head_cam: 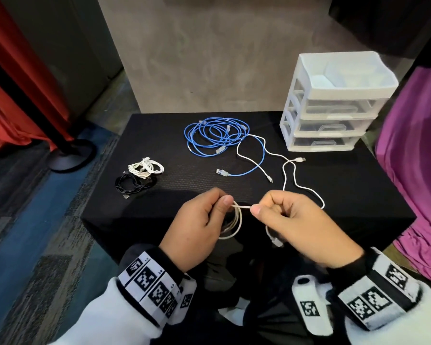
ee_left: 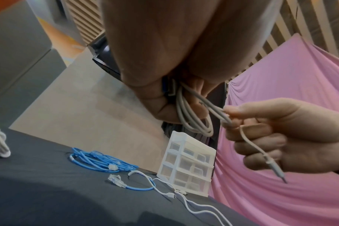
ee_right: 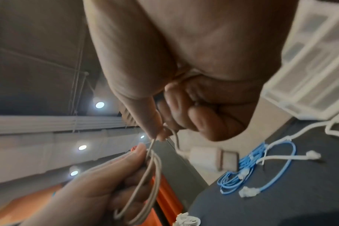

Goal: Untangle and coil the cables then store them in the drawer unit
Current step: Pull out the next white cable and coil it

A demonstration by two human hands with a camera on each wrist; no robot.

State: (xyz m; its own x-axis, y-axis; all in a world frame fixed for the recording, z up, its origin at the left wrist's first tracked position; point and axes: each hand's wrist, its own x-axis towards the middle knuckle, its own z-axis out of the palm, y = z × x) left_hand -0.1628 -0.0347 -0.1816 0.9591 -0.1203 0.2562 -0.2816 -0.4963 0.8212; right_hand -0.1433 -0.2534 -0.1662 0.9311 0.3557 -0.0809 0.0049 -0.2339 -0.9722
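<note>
Lower centre of the head view: left hand point(head_cam: 197, 225) is gripping a beige cable point(head_cam: 235, 221) coil, fingers curled round it. Right hand point(head_cam: 301, 222) is pinching its free end between thumb and forefinger. Drawer unit point(head_cam: 334, 100) is standing upper right on the table point(head_cam: 174, 150); blue cable point(head_cam: 214, 133) is lying left of it.

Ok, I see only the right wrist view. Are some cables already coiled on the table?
Observer: Yes. The head view shows a white coil and a black coil lying side by side on the left part of the table.
Operator: Good, so the beige cable that I see held is the third one. Is any drawer open? My view is blurred there.
Observer: No. All three drawers of the drawer unit are shut.
</note>
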